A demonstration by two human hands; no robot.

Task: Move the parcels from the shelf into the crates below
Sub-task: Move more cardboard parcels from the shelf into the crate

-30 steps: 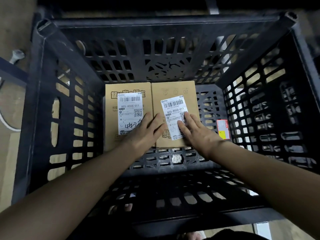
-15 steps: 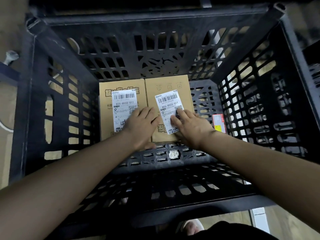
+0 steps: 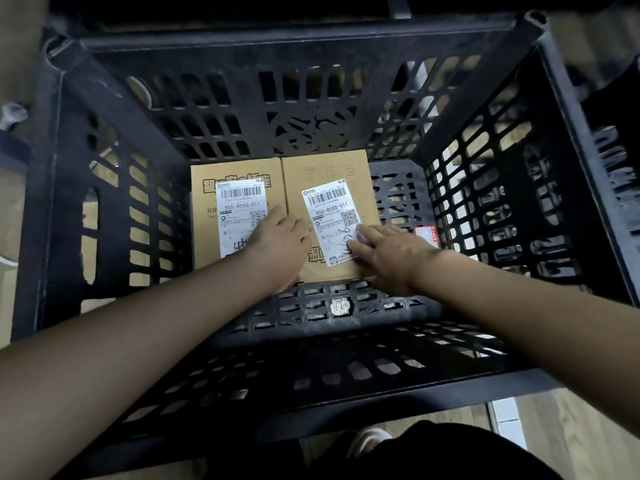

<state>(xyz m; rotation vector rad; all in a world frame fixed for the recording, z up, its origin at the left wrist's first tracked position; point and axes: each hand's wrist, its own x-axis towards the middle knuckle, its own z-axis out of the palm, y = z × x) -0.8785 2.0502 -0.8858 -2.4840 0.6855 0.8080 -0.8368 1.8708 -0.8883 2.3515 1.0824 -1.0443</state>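
Note:
Two flat cardboard parcels with white shipping labels lie side by side on the floor of a black slatted crate point(image 3: 478, 98). The left parcel point(image 3: 207, 233) touches the right parcel point(image 3: 325, 168) along one seam. My left hand point(image 3: 277, 244) sits over that seam near the front edge, its fingers curled down against the right parcel's left side. My right hand point(image 3: 388, 254) lies on the right parcel's lower right corner, with its fingertips on the label. Both forearms reach down into the crate.
The crate's tall walls close in on all sides. Bare crate floor point(image 3: 346, 306) shows in front of and to the right of the parcels, with a small red sticker point(image 3: 426, 237) by the right wall. Wooden flooring and a shoe point(image 3: 367, 441) show below.
My left hand's fingers went from spread flat to curled at the seam. My right hand slid toward the right parcel's lower right corner. The parcels stayed in place.

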